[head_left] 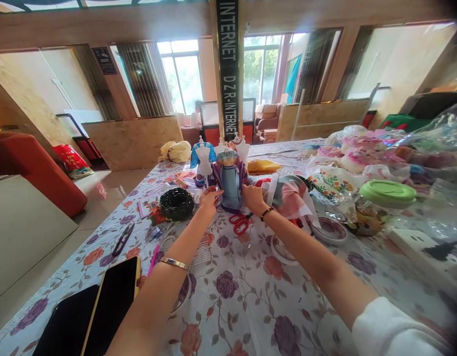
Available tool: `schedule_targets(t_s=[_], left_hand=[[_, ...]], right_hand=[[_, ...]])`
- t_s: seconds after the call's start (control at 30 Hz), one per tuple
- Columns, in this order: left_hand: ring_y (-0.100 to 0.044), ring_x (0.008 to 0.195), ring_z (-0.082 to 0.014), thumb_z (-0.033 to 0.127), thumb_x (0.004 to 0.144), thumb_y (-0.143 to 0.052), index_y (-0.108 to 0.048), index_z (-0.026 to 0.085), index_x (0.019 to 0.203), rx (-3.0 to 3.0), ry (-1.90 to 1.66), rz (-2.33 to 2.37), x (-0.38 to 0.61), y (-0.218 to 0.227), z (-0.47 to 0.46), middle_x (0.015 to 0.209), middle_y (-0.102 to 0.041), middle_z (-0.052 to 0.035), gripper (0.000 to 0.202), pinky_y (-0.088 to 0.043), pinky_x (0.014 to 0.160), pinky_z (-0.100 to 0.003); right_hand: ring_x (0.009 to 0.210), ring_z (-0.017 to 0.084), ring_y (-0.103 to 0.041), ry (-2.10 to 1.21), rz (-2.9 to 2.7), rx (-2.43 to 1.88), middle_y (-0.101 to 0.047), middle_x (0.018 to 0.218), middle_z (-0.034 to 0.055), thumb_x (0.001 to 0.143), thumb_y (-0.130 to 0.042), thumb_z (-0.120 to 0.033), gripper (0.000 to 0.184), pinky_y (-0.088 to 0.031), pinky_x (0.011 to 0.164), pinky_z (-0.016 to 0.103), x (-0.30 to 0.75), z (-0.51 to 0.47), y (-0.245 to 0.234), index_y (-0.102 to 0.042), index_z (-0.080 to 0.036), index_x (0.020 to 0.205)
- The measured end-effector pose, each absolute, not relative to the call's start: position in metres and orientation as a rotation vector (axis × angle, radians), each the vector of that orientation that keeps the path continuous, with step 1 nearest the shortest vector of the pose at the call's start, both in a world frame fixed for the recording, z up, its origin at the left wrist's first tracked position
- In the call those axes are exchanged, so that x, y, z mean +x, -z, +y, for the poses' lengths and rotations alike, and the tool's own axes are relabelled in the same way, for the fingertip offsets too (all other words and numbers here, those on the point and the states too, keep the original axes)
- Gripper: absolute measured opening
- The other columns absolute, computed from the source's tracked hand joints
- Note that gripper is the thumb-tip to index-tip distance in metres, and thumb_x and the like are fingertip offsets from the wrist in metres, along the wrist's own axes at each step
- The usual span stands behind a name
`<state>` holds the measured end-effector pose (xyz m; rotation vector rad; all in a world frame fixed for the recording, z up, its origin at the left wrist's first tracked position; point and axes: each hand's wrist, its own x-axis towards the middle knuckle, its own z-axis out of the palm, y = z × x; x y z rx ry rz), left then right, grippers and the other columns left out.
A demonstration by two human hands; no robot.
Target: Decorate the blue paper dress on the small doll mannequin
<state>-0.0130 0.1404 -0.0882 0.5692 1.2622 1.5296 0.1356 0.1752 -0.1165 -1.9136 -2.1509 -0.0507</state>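
At the middle of the table stands a small mannequin wearing a doll dress [230,185] with a grey-blue front panel and purple sides. My left hand [210,197] is at the dress's left side, its thumb and fingers pinched together at the edge. On the other side my right hand [253,199] is closed, its curled fingers gripping the purple edge; the fingertips are partly hidden. Behind the dress are a bare white mannequin [204,159] and a blue doll garment [195,154]. Red-handled scissors [240,222] lie between my forearms.
A dark woven basket [176,203], thread snips [123,239] and two phones [113,301] are on the left. At the right are a green-lidded jar [384,207], rolls of tape [330,230], a power strip [417,252] and plastic bags [428,148]. Pink-and-white fabric [293,195] lies near my right wrist.
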Motion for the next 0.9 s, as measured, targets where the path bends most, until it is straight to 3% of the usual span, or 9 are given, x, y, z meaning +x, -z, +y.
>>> schedule_targets(t_s=[0.33,0.67,0.8,0.9], left_hand=[[-0.061,0.096,-0.0189,0.033,0.091,-0.057,-0.056,0.015,0.118,0.584,-1.491,1.297,-0.021,0.099,0.134,0.115,-0.059,-0.0084,0.032,-0.055,0.081,-0.038],[-0.062,0.095,-0.0184,0.033,0.091,-0.057,-0.056,0.014,0.116,0.664,-1.469,1.375,-0.023,0.101,0.108,0.113,-0.06,-0.0082,0.031,-0.055,0.08,-0.037],[-0.061,0.081,-0.0134,0.028,0.09,-0.059,-0.059,0.012,0.105,0.776,-1.467,1.455,-0.028,0.103,0.083,0.099,-0.062,-0.0048,0.022,-0.054,0.069,-0.03],[-0.054,0.064,-0.009,0.012,0.075,-0.07,-0.062,0.013,0.085,0.927,-1.471,1.506,-0.033,0.103,0.057,0.08,-0.06,0.0002,0.012,-0.047,0.057,-0.021]], right_hand=[[0.101,0.02,-0.061,-0.015,-2.087,-1.952,-0.06,0.115,0.0094,0.092,-0.056,-0.036,0.034,-0.052,0.087,0.041,0.154,0.159,0.125,-0.058,-0.013,0.117],[0.096,0.017,-0.062,-0.333,-2.099,-1.661,-0.062,0.111,0.0072,0.093,-0.054,-0.036,0.03,-0.053,0.083,0.038,0.17,0.148,0.122,-0.059,-0.014,0.113],[0.092,0.016,-0.063,-0.433,-2.064,-1.604,-0.063,0.108,0.0065,0.093,-0.054,-0.035,0.029,-0.054,0.08,0.035,0.172,0.144,0.126,-0.059,-0.014,0.112],[0.09,0.016,-0.063,-0.461,-2.04,-1.554,-0.063,0.106,0.006,0.093,-0.055,-0.035,0.028,-0.054,0.08,0.035,0.174,0.136,0.128,-0.06,-0.013,0.11]])
